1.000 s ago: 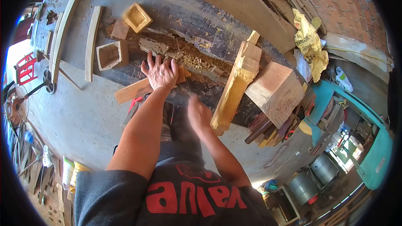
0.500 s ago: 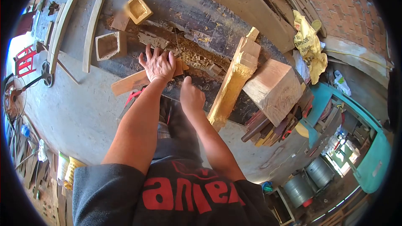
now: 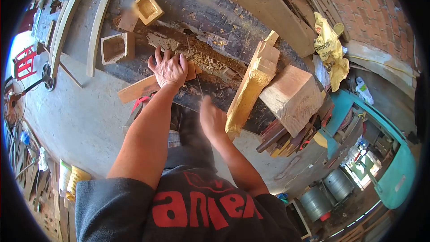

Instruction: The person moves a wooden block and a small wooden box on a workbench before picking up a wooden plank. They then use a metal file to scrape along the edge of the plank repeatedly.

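My left hand point(image 3: 170, 71) lies with its fingers spread, pressing down on a reddish-brown wooden board point(image 3: 138, 88) at the near edge of the workbench point(image 3: 165, 6). Just right of that hand, a thin saw point(image 3: 199, 83) runs nearly edge-on across the board's right end. My right hand point(image 3: 213, 117), slightly smeared by motion, is closed around the saw's near end; its handle is hidden in the fist. Sawdust and wood chips point(image 3: 215, 58) fill a hollow in the bench beyond the board.
A carved yellowish timber point(image 3: 251, 85) and a large wooden block point(image 3: 293, 96) stand right of my right hand. Two hollow wooden boxes point(image 3: 150, 9) and a curved wood strip point(image 3: 97, 36) lie at the left. A fan point(image 3: 13, 103) stands on the far left floor.
My right hand has drawn back toward my body and slightly right, with more of the saw blade showing. My left hand and the board have stayed in place.
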`<state>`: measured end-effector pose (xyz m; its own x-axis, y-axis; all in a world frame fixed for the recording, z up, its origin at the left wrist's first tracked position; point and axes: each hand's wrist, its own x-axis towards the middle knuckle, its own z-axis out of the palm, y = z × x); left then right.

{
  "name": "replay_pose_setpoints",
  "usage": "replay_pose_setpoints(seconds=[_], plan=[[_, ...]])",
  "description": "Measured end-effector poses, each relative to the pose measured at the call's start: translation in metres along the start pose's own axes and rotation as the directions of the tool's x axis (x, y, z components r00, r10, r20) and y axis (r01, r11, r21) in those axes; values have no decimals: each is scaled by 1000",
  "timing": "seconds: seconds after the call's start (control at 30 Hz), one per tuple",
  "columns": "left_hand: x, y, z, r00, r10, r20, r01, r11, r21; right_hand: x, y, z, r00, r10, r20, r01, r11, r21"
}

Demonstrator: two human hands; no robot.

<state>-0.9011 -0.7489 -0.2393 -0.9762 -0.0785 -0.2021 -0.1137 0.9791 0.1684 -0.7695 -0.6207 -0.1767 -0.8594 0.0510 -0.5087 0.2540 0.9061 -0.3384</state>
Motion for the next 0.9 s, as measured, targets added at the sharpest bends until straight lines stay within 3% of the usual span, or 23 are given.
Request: replay_pose_setpoints(seconds=[0.1, 0.23, 0.3, 0.47, 0.6, 0.7, 0.77, 0.9], plan=[[-3, 1, -3, 999, 14, 37, -14, 1000, 2, -2, -1, 1, 998, 41, 47, -39, 998, -55], [1, 3, -6, 999, -29, 39, 29, 1000, -3, 56, -20, 4, 998, -5, -56, 0, 996, -90], [0, 4, -3, 998, -56, 36, 57, 998, -26, 41, -14, -4, 997, -28, -73, 22, 996, -88], [-4, 2, -2, 998, -58, 31, 60, 996, -61, -11, 5, -5, 997, 39, 74, -32, 996, -84], [-1, 5, -4, 998, -59, 21, 59, 998, -35, 60, -10, 1, 996, -80, -41, 75, 990, -117], [-3, 0, -1, 999, -33, -18, 31, 993, -115, 38, -8, -8, 996, -80, -47, 75, 993, -91], [0, 1, 2, 998, -55, -24, 51, 990, -130, 0, -7, -28, 999, 2, 47, 2, 995, -104], [-1, 2, -6, 998, -45, 52, 51, 991, -122, 4, 2, -11, 998, 15, 64, -10, 996, -86]])
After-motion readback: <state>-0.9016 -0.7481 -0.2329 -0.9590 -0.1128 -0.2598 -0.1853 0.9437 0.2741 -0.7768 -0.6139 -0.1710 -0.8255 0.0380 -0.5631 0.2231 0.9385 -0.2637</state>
